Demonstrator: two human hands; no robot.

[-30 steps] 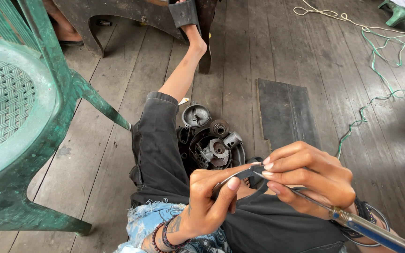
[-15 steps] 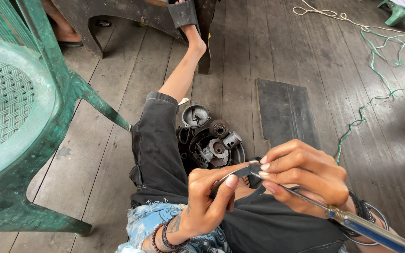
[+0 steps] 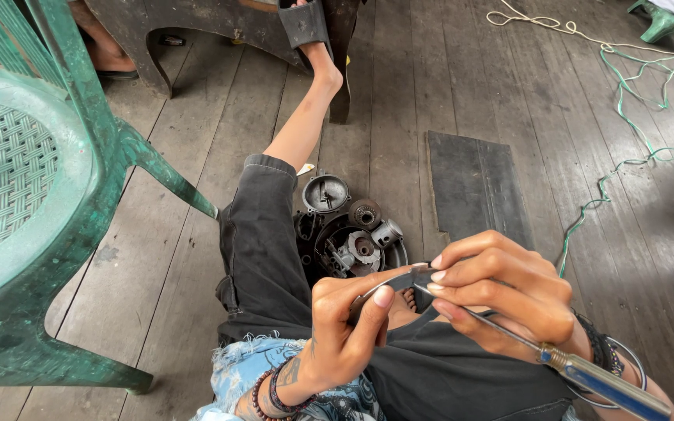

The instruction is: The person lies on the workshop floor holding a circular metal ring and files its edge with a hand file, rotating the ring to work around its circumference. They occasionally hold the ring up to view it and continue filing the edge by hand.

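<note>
Low in the centre of the frame, the left hand (image 3: 337,335) pinches a small curved metal part (image 3: 399,278) between thumb and fingers, just above the lap. Touching it from the right, the right hand (image 3: 501,292) has its fingers closed around a screwdriver (image 3: 587,374), whose blue handle runs to the lower right corner. Above them, greasy engine parts (image 3: 349,230) lie on the wooden floor (image 3: 446,86). A green plastic chair (image 3: 33,195) fills the left side.
</note>
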